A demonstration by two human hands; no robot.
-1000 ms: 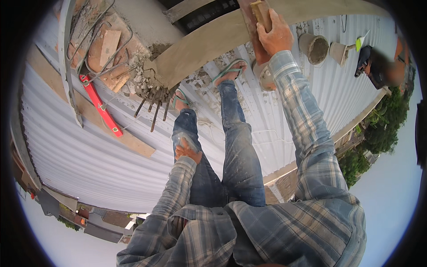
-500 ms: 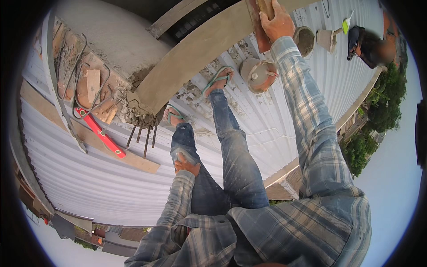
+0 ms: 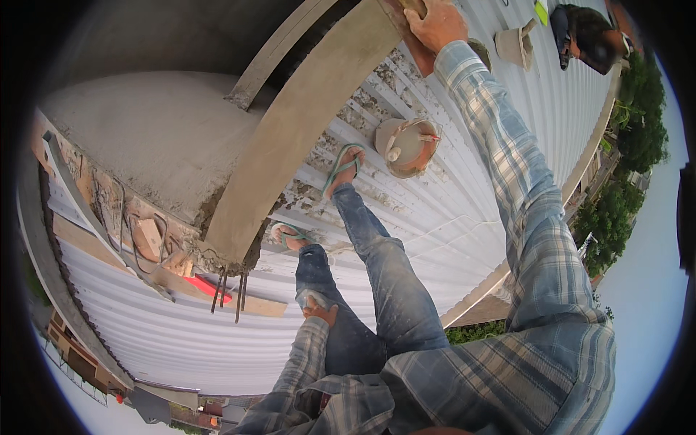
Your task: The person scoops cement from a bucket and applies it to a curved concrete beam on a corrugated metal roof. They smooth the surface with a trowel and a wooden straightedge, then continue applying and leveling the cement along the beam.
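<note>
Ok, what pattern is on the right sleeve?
The right sleeve is plaid, blue-grey and cream; the head view shows it best.

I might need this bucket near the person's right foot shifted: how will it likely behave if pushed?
The bucket is probably heavy for its size, since it seems to hold cloudy liquid. That could slosh with a quick shove. It may also catch or rock, as it stands on ribbed sheeting.

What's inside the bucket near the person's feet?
The bucket seems to hold murky greyish liquid; a pale object shows toward its left side. Anything below the liquid's surface is hidden.
</note>
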